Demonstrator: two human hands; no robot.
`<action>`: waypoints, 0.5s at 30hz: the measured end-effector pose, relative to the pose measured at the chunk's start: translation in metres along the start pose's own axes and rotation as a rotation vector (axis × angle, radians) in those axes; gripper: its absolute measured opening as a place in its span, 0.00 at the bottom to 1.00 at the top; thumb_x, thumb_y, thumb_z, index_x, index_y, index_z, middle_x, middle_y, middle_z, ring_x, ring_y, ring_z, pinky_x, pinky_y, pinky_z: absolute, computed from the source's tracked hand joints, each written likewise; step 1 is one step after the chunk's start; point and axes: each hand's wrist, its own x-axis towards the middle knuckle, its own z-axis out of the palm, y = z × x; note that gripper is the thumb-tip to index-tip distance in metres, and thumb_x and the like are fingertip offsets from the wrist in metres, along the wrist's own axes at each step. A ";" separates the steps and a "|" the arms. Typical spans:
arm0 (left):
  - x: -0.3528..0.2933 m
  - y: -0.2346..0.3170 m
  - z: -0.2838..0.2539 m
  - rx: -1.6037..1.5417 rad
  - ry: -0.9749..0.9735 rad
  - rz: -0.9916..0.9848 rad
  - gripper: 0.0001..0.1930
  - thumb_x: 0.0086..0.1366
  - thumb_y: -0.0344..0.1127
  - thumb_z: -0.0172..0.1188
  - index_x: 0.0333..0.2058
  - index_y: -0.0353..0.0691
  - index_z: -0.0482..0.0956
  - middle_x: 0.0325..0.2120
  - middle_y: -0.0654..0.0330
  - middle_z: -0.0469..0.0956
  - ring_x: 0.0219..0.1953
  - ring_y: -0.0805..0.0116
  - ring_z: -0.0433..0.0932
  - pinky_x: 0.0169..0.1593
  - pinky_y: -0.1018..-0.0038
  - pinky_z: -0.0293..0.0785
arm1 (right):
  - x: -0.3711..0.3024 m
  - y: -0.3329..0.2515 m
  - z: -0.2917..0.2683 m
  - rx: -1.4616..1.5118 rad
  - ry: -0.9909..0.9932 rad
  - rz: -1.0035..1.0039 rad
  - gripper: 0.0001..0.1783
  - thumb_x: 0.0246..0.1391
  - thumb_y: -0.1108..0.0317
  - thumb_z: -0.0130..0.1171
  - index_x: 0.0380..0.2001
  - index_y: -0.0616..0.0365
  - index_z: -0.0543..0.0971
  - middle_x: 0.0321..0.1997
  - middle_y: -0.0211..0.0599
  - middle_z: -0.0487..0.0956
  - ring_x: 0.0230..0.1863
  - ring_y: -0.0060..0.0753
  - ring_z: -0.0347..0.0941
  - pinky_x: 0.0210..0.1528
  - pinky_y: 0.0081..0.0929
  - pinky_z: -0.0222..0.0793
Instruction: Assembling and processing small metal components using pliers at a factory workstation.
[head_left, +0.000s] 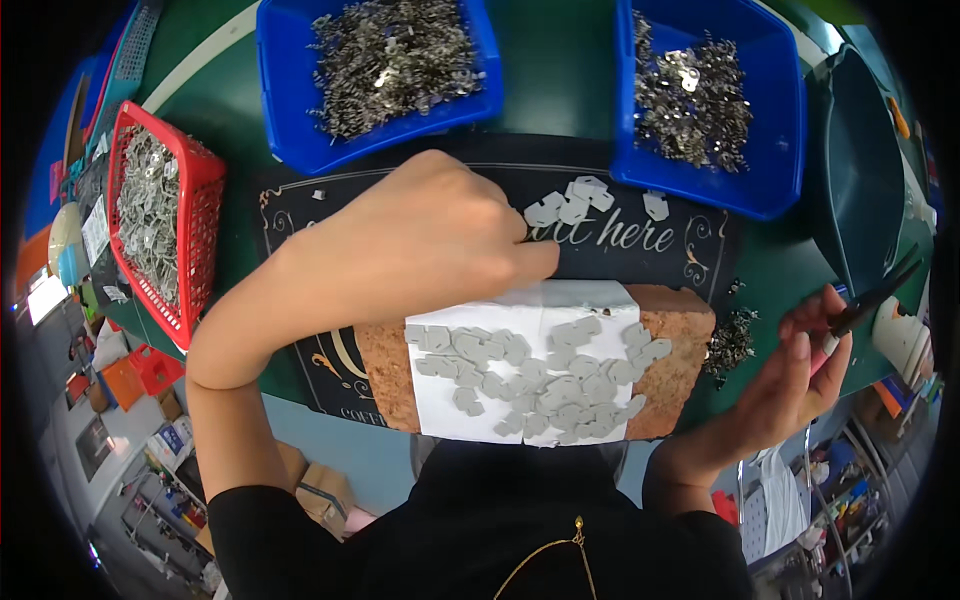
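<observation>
Readable print was on my black mat (690, 268). White cursive script (637, 238) ran right from near my left hand (450, 235), pale pieces (574, 200) overlapping part of it. Near-left edge carried small pale capitals (362, 414), running up to the brick (385, 375). Above those, a big cream curved character (347, 355), partly behind the brick. White sheet (96, 232) off left: I couldn't read its marks, too small.

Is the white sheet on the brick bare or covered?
Partly covered: many flat grey pieces lie loosely across the white sheet, some overlapping, while bare white shows between them and near its lower left corner.
</observation>
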 end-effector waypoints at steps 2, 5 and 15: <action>0.007 0.002 -0.003 0.069 -0.069 0.048 0.10 0.40 0.30 0.56 0.27 0.40 0.76 0.11 0.63 0.68 0.19 0.66 0.74 0.20 0.73 0.68 | 0.001 -0.001 -0.001 -0.029 0.019 -0.001 0.23 0.49 0.74 0.51 0.48 0.74 0.66 0.40 0.41 0.69 0.40 0.25 0.63 0.41 0.20 0.58; 0.013 0.013 -0.012 -0.007 0.008 -0.011 0.08 0.41 0.29 0.59 0.25 0.39 0.76 0.14 0.61 0.69 0.22 0.66 0.74 0.21 0.75 0.68 | 0.001 -0.007 0.002 -0.092 0.062 -0.011 0.21 0.45 0.73 0.56 0.44 0.71 0.70 0.43 0.39 0.69 0.44 0.29 0.66 0.46 0.21 0.63; -0.033 0.107 0.003 -1.426 0.902 -0.403 0.14 0.58 0.26 0.56 0.44 0.30 0.72 0.33 0.58 0.76 0.36 0.73 0.75 0.40 0.79 0.72 | -0.045 -0.052 -0.005 -0.086 -0.470 -0.307 0.18 0.31 0.73 0.55 0.31 0.69 0.71 0.32 0.46 0.68 0.31 0.34 0.64 0.32 0.20 0.59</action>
